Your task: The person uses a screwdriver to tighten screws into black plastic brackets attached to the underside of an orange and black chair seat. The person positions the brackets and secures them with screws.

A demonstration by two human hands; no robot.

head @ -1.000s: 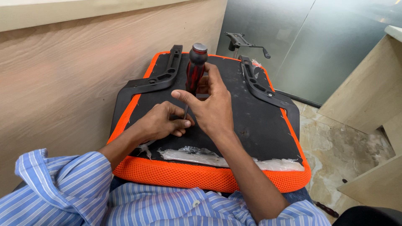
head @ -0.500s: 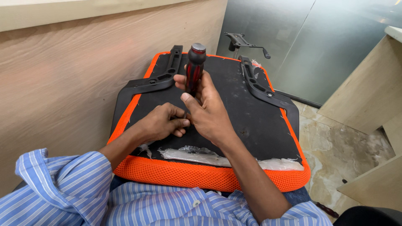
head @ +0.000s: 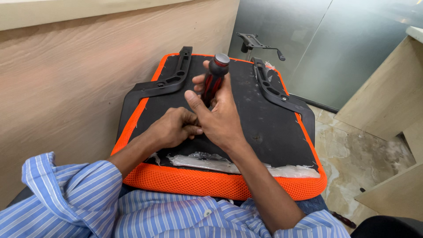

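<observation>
Upturned orange chair seat (head: 211, 183), centre of black underside: right hand (head: 220, 119) now gripping red-black screwdriver (head: 213, 81) nearly upright, no longer tilted; left hand (head: 174, 128) staying pinched at its tip, steadying

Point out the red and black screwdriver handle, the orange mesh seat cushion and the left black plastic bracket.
Red and black screwdriver handle (head: 215, 79), head view, mid-grip.
Orange mesh seat cushion (head: 198, 183), head view, near front edge.
Left black plastic bracket (head: 169, 81), head view, middle arm.

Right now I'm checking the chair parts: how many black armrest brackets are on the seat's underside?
2: one bracket along the left edge of the seat base, one bracket along the right edge. None seems hidden.
</observation>
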